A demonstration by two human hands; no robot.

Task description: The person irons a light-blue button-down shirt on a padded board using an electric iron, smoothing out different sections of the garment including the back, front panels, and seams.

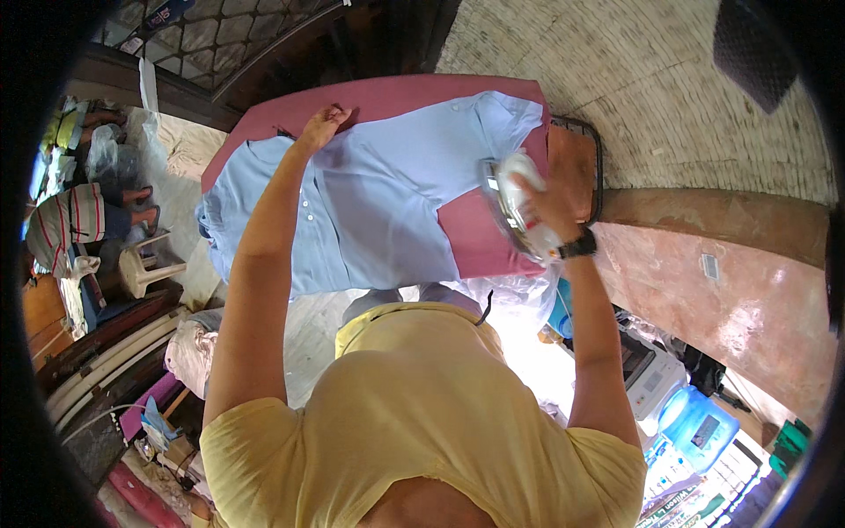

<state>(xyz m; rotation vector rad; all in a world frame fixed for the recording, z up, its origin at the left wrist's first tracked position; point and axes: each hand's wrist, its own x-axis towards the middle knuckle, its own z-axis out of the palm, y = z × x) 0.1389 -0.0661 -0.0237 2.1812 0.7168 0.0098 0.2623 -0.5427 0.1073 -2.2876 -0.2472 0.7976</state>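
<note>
One iron (508, 199), long axis diagonal

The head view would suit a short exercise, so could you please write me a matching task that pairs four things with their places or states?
Things:
1. iron
2. stool
3. shirt
4. left hand

Places or states:
A. spread over the dark pink board
B. at the far edge of the light blue cloth
C. held in the right hand
D. cream-coloured, at the left side of the view

Pairs: 1-C, 2-D, 3-A, 4-B
</note>
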